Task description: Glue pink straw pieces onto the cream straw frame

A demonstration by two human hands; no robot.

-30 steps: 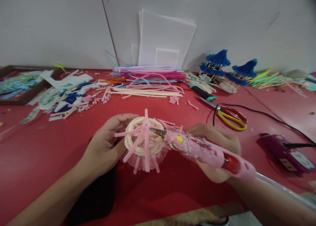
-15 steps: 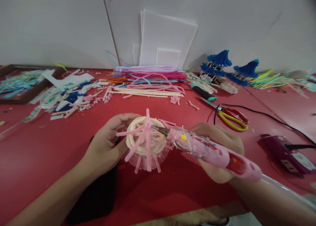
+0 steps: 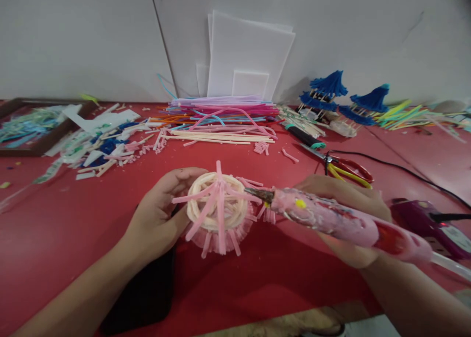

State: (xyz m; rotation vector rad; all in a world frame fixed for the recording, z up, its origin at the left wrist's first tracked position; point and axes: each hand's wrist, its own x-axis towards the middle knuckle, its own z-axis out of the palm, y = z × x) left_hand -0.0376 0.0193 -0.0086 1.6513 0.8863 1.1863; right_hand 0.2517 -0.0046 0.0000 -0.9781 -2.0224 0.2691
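Observation:
Between the thumb and fingers of my left hand (image 3: 162, 207) is a small round craft piece (image 3: 196, 217) made of cream coiled sticks, with pink sticks fanning from its top and a pink fringe beneath. My right hand (image 3: 349, 214) is wrapped round a pink hot glue gun (image 3: 327, 219), its body crusted with old glue. The dark metal nozzle points left, close to the right side of the craft piece. A clear glue stick (image 3: 451, 267) juts from the gun's rear. Some fingers of both hands are hidden.
Scissors (image 3: 349, 172) and a purple power socket (image 3: 430, 224) lie right. Behind are bundled coloured sticks (image 3: 221, 109), cut scraps (image 3: 110, 145), white sheets (image 3: 253, 47) and blue-roofed models (image 3: 327, 91). A black flat object (image 3: 147, 288) lies under my left forearm; a brown tray (image 3: 37, 150) stands left.
My right hand has drawn the glue gun rightward, so its nozzle has left the pink sticks' joint at the top of the craft piece. My left hand stays nearly still.

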